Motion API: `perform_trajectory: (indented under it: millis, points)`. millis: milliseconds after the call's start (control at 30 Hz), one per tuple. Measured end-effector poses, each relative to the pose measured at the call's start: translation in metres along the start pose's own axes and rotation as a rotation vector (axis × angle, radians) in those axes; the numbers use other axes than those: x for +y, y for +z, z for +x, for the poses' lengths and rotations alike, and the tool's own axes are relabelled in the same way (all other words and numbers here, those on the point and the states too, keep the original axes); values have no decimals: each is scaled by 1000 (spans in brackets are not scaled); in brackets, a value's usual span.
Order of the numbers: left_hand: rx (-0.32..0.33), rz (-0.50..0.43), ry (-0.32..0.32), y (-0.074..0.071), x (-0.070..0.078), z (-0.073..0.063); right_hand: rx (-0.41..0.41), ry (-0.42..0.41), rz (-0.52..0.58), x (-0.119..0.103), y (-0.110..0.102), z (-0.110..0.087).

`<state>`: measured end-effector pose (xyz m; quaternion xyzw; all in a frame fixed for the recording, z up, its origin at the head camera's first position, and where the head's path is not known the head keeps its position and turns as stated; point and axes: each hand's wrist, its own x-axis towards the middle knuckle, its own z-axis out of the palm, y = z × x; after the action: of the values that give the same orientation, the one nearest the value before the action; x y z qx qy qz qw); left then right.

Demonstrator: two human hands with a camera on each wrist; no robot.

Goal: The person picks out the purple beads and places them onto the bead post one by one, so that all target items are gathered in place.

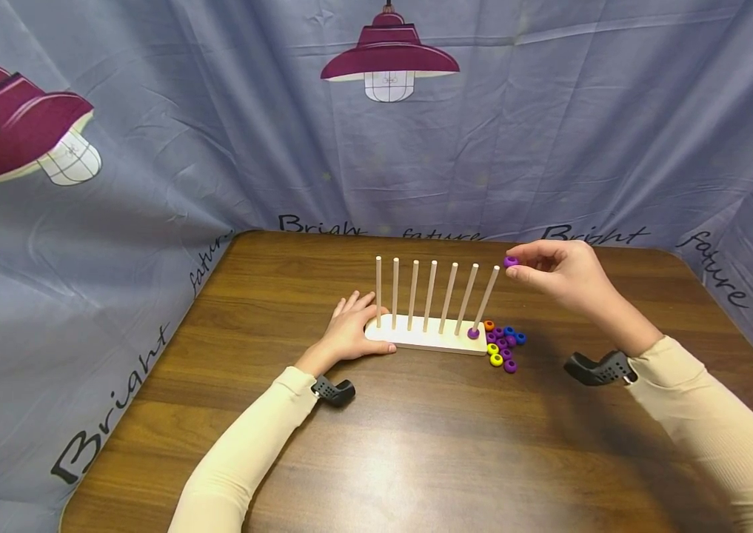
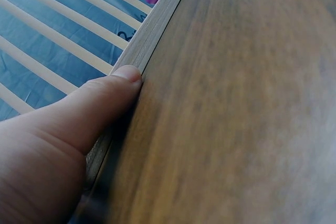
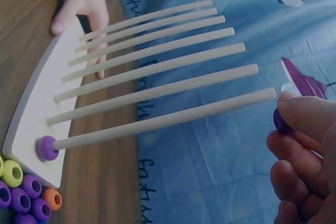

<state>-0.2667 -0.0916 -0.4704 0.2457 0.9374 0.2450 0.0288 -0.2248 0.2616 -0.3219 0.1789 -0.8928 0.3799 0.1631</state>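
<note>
A pale wooden peg board stands on the table with a row of several upright pegs. My left hand holds its left end, the thumb along the front edge and the fingers behind. Between the right hand's thumb and fingertips a purple bead is pinched, close beside the top of the rightmost peg. At the foot of that same peg sits another purple bead; the other pegs are bare.
Loose beads lie together against the board's right end: several purple ones, yellow ones, blue ones and an orange one. Behind the brown wooden table hangs a grey-blue curtain printed with lamps and lettering.
</note>
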Motion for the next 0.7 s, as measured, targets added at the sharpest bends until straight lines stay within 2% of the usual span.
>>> perform_trajectory:
  millis: [300, 700]
  points:
    - [1, -6, -10, -1, 1, -1, -4, 36, 18, -6, 2, 3]
    - [4, -1, -8, -1, 2, -1, -10, 14, 20, -11, 4, 5]
